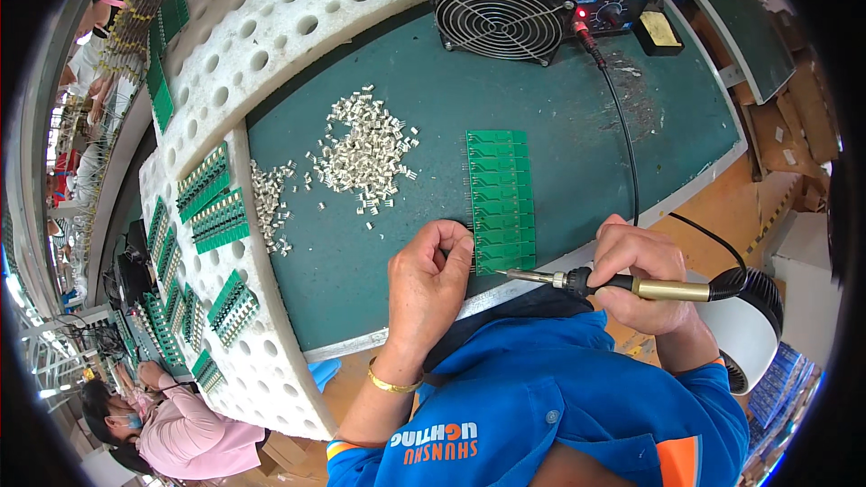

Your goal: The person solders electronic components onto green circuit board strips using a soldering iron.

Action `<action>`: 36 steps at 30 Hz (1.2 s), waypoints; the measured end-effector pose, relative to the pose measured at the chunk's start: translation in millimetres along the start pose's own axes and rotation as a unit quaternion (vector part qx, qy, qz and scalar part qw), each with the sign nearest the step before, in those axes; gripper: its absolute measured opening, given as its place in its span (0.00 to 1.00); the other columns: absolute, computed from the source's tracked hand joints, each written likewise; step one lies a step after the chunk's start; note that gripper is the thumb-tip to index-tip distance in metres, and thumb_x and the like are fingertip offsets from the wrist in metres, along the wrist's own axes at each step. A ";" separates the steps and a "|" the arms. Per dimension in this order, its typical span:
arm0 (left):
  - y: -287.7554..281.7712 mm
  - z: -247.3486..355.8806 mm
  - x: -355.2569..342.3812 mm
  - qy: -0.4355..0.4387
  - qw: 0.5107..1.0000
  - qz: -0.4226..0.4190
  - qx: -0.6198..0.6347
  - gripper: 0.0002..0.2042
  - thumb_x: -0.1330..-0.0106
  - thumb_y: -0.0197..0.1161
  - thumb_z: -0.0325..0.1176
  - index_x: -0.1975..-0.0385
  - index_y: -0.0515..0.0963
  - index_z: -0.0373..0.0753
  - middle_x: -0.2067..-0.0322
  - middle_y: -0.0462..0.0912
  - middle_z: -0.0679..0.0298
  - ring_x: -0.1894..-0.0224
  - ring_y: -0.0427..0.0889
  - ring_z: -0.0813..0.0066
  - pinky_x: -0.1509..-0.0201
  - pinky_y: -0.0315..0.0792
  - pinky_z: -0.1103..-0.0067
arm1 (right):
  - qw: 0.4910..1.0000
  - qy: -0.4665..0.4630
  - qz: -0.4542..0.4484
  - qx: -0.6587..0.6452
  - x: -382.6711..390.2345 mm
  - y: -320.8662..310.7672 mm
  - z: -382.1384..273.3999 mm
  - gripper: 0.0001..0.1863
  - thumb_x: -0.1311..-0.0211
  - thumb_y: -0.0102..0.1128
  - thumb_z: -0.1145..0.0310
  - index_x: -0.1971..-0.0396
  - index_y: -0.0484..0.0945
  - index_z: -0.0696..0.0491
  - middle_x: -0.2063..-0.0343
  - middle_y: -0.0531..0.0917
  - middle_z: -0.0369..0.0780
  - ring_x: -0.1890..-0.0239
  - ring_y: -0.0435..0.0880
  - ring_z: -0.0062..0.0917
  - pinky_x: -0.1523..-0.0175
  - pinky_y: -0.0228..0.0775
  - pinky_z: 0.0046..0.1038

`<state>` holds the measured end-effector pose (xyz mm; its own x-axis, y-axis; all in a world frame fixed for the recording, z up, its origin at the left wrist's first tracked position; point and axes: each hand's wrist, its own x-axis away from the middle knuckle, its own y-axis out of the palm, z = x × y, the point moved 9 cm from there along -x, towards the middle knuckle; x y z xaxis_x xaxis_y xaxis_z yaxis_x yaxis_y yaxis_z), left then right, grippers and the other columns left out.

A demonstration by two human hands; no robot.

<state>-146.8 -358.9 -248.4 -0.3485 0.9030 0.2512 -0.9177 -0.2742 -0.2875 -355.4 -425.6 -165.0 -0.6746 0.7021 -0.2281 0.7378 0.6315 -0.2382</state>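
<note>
A green circuit board panel (503, 203), divided into several strips, lies on the dark green bench mat in front of me, with thin pins along its left edge. My left hand (428, 280) is closed in a pinch at the lower left edge of the panel. What sits between thumb and fingers is hidden. My right hand (645, 275) grips a soldering iron (672, 289) by its handle. The iron points left, its metal tip at the panel's lower edge, close to my left fingers. Whether the tip touches the board I cannot tell.
Loose white connectors (361, 151) form a pile left of the panel. White perforated foam (271, 347) holds several finished-looking boards (219, 221). A fan (501, 22), a soldering station (609, 11) and a yellow sponge (661, 30) stand behind. The iron's cord (622, 117) crosses the mat. A co-worker (185, 428) sits left.
</note>
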 end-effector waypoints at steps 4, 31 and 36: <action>0.3 -1.1 -0.4 0.002 1.000 -0.003 -0.003 0.03 0.33 0.63 0.26 0.66 0.80 0.33 0.78 0.82 0.68 0.80 0.69 0.88 0.76 0.66 0.83 | 0.999 0.003 0.036 -0.017 8.5 -1.8 9.5 0.08 0.48 0.67 0.70 0.68 0.79 0.54 0.77 0.80 0.38 0.75 0.77 0.26 0.68 0.67 0.27; -21.6 -13.6 23.7 -0.054 0.995 0.005 0.079 0.05 0.26 0.57 0.27 0.60 0.75 0.32 0.70 0.76 0.74 0.67 0.70 0.90 0.64 0.65 0.89 | 0.973 -0.168 -0.004 0.158 1.3 53.5 16.3 0.19 0.38 0.66 0.68 0.47 0.75 0.52 0.71 0.77 0.44 0.73 0.77 0.34 0.72 0.70 0.32; -21.8 -15.1 24.9 -0.037 0.992 0.009 0.123 0.05 0.26 0.57 0.27 0.60 0.75 0.32 0.70 0.77 0.74 0.69 0.70 0.91 0.67 0.64 0.88 | 0.966 -0.164 0.053 0.194 -8.4 60.8 8.8 0.23 0.43 0.70 0.73 0.49 0.72 0.53 0.60 0.78 0.49 0.67 0.81 0.39 0.66 0.75 0.35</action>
<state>-132.6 -325.5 -249.8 -0.3708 0.8726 0.3179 -0.9265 -0.3715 -0.0609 -305.1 -396.0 -185.8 -0.6134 0.5743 -0.5422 0.7821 0.3457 -0.5185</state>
